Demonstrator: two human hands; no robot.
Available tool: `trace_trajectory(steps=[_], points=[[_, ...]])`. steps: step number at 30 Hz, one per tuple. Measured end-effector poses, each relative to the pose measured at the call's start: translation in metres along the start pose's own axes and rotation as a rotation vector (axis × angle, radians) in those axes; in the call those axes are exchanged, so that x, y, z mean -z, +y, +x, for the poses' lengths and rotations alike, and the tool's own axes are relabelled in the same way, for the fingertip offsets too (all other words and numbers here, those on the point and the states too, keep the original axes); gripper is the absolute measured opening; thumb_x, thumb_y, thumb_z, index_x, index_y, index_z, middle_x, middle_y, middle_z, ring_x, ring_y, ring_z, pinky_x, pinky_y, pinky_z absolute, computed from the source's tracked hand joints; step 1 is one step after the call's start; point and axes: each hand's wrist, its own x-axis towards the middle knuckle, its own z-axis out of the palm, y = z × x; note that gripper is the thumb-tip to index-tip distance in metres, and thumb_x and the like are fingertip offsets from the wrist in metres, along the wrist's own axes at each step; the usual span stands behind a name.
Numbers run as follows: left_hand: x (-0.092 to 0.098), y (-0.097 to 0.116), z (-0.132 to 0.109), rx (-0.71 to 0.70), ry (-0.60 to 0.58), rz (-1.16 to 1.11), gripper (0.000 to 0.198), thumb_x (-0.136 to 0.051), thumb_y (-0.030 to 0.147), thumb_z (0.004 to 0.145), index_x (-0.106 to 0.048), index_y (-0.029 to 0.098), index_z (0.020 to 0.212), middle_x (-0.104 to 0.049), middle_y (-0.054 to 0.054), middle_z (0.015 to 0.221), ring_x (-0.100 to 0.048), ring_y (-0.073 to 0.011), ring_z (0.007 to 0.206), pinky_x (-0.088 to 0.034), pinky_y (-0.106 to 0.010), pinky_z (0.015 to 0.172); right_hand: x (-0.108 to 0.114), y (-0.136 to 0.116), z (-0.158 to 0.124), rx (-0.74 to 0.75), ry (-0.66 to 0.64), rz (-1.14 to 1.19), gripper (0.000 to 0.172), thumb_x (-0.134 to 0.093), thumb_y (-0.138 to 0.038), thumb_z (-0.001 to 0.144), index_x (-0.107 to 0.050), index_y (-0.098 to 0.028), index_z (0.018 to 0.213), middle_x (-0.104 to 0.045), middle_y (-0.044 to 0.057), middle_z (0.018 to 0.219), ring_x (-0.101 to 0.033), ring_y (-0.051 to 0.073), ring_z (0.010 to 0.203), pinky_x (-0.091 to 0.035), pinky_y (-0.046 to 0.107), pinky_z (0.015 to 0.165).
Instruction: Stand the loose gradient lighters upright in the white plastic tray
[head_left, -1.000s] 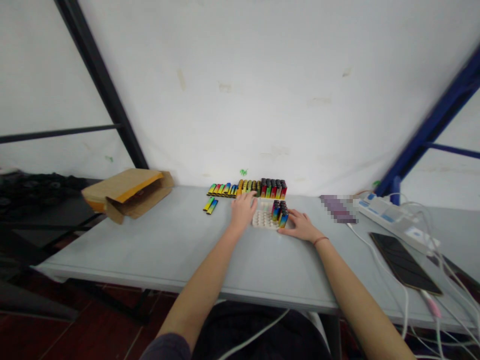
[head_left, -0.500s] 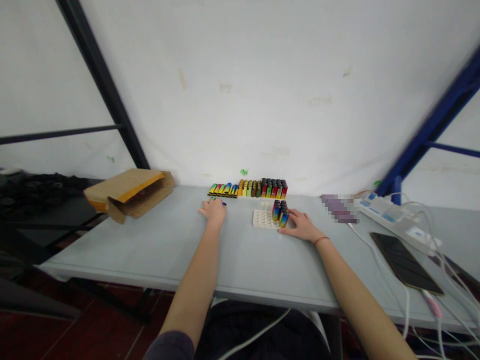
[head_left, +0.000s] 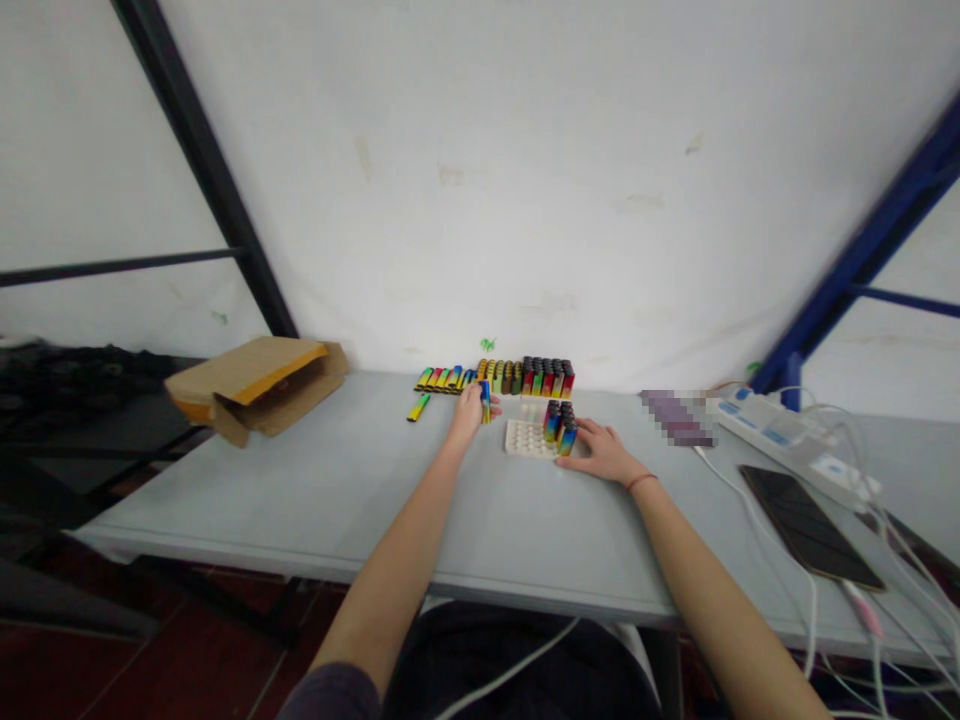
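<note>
My left hand [head_left: 468,408] is closed round a blue-and-yellow tube [head_left: 485,402], held upright just left of the white tray. The white tray [head_left: 521,440] has rows of round holes. Several blue multicoloured tubes with black tops [head_left: 561,428] stand at its right end. At that end, my right hand [head_left: 604,453] grips the tray, thumb at the front corner and fingers behind, beside the standing tubes. A single green-and-yellow tube [head_left: 418,407] lies on the table left of my left hand. Farther back, several coloured tubes [head_left: 442,378] lie in a row.
Yellow-topped tubes [head_left: 501,375] and black-topped red and green tubes [head_left: 548,377] stand near the wall. An opened cardboard box [head_left: 255,385] sits at the left. A power strip [head_left: 795,445], a dark phone [head_left: 810,525] and white cables occupy the right side of the grey table [head_left: 300,500].
My left hand has moved right from the lying row, and the blue-and-yellow tube shows upright in it. The lone green-and-yellow tube is now uncovered. My right hand stays at the tray.
</note>
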Motion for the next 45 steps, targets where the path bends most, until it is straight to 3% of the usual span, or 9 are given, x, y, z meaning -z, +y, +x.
trace_trajectory(steps=[4, 9, 12, 16, 20, 25, 32, 40, 45], points=[[-0.015, -0.002, -0.013, 0.104, -0.143, -0.156, 0.026, -0.049, 0.041, 0.097, -0.056, 0.018, 0.088, -0.052, 0.006, 0.058, -0.045, -0.0071, 0.038, -0.036, -0.019, 0.043, 0.001, -0.001, 0.000, 0.001, -0.004, -0.006, 0.078, -0.063, -0.072, 0.084, -0.058, -0.025, 0.146, -0.045, 0.014, 0.161, -0.041, 0.037, 0.148, -0.028, 0.058, 0.122], [-0.018, -0.005, -0.024, 0.107, -0.235, -0.232, 0.031, -0.060, 0.051, 0.093, -0.057, 0.021, 0.099, -0.055, 0.006, 0.063, -0.048, -0.0069, 0.042, -0.038, -0.018, 0.045, 0.001, -0.001, 0.000, -0.006, -0.008, -0.004, 0.078, -0.063, -0.073, 0.084, -0.059, -0.025, 0.145, -0.045, 0.015, 0.161, -0.040, 0.038, 0.148, -0.026, 0.059, 0.122], [-0.018, -0.005, -0.026, 0.128, -0.225, -0.245, 0.040, -0.056, 0.062, 0.092, -0.057, 0.021, 0.097, -0.049, 0.008, 0.056, -0.039, -0.0061, 0.038, -0.034, -0.018, 0.043, 0.001, -0.001, 0.000, -0.005, -0.007, 0.004, 0.080, -0.062, -0.075, 0.083, -0.059, -0.025, 0.145, -0.045, 0.015, 0.161, -0.040, 0.038, 0.148, -0.026, 0.059, 0.122], [-0.017, -0.008, -0.026, 0.158, -0.171, -0.214, 0.060, -0.042, 0.077, 0.091, -0.053, 0.020, 0.074, -0.029, 0.009, 0.045, -0.024, -0.0055, 0.034, -0.022, -0.018, 0.038, 0.001, -0.001, -0.001, -0.006, -0.005, 0.007, 0.080, -0.062, -0.074, 0.084, -0.058, -0.024, 0.146, -0.044, 0.015, 0.161, -0.038, 0.038, 0.149, -0.026, 0.059, 0.122], [-0.017, -0.012, -0.025, 0.198, -0.097, -0.174, 0.063, -0.038, 0.079, 0.090, -0.044, 0.022, 0.062, -0.022, 0.009, 0.043, -0.019, -0.0060, 0.034, -0.018, -0.020, 0.037, 0.000, 0.000, 0.000, -0.010, -0.003, 0.006, 0.079, -0.061, -0.076, 0.083, -0.059, -0.026, 0.145, -0.045, 0.014, 0.161, -0.039, 0.038, 0.149, -0.026, 0.060, 0.122], [-0.020, -0.014, -0.023, 0.216, -0.042, -0.151, 0.051, -0.042, 0.062, 0.093, -0.043, 0.023, 0.061, -0.024, 0.009, 0.043, -0.017, -0.0066, 0.035, -0.015, -0.020, 0.036, 0.000, 0.001, 0.000, -0.001, 0.000, 0.004, 0.080, -0.062, -0.074, 0.083, -0.059, -0.025, 0.145, -0.044, 0.014, 0.162, -0.039, 0.038, 0.149, -0.027, 0.059, 0.122], [-0.026, -0.015, -0.028, 0.179, 0.098, -0.148, 0.041, -0.033, 0.040, 0.097, -0.044, 0.021, 0.063, -0.031, 0.007, 0.043, -0.023, -0.0075, 0.034, -0.017, -0.020, 0.037, -0.001, 0.000, 0.000, -0.015, -0.003, 0.006, 0.077, -0.065, -0.071, 0.083, -0.059, -0.025, 0.145, -0.045, 0.014, 0.161, -0.039, 0.038, 0.149, -0.027, 0.059, 0.123], [-0.024, -0.013, -0.028, 0.197, 0.084, -0.197, 0.052, -0.034, 0.060, 0.097, -0.044, 0.022, 0.063, -0.030, 0.008, 0.043, -0.023, -0.0076, 0.034, -0.017, -0.021, 0.035, 0.000, -0.002, 0.000, -0.020, -0.008, 0.016, 0.077, -0.065, -0.071, 0.083, -0.060, -0.024, 0.144, -0.044, 0.014, 0.162, -0.038, 0.038, 0.150, -0.026, 0.058, 0.123], [-0.023, -0.016, -0.024, 0.222, 0.065, -0.255, 0.044, -0.040, 0.056, 0.095, -0.043, 0.022, 0.066, -0.029, 0.009, 0.043, -0.020, -0.0065, 0.033, -0.014, -0.020, 0.036, 0.001, 0.000, 0.000, -0.018, -0.014, 0.019, 0.077, -0.064, -0.071, 0.083, -0.058, -0.025, 0.145, -0.043, 0.014, 0.163, -0.037, 0.038, 0.150, -0.025, 0.059, 0.123]])
